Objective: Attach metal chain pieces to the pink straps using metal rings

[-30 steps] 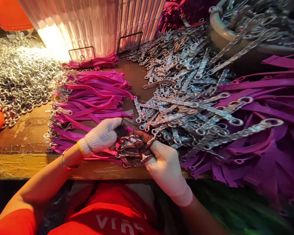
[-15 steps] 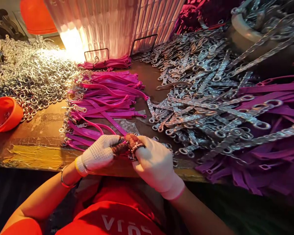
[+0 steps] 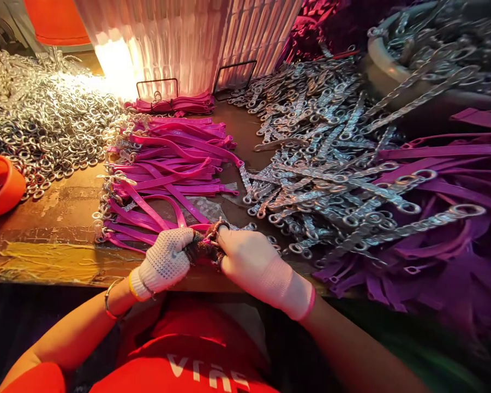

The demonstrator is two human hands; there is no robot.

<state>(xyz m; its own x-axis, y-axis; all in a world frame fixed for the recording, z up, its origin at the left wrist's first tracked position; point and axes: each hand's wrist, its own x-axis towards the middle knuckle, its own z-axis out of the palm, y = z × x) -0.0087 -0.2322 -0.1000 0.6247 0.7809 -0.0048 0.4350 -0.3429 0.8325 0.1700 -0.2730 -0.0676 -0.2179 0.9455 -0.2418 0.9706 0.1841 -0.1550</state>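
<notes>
My left hand (image 3: 169, 259), in a white dotted glove with dark, worn fingertips, is closed in a pinch on a magenta strap (image 3: 209, 238). Facing it, my right hand (image 3: 251, 267) wears a similar glove, its fingers curled tightly at the same strap. The two hands nearly meet above the table's front edge, and the strap's end is mostly hidden between the fingers. Just beyond them lies a row of magenta straps (image 3: 188, 143), with pale metal chain pieces (image 3: 102, 210) along its left side.
Heaped metal rings and chain (image 3: 61, 131) cover the back left, beside an orange bowl (image 3: 8, 188). Twisted metal links with ringed ends (image 3: 306, 180) pile up on the right, near a large tub (image 3: 378, 52) and purple straps (image 3: 445, 234). A ribbed translucent panel (image 3: 180, 49) stands behind.
Both hands stay together, but the fingers have shifted and the right wrist has turned. Strap loops behind the left hand have risen and bent. The whole view has shifted slightly.
</notes>
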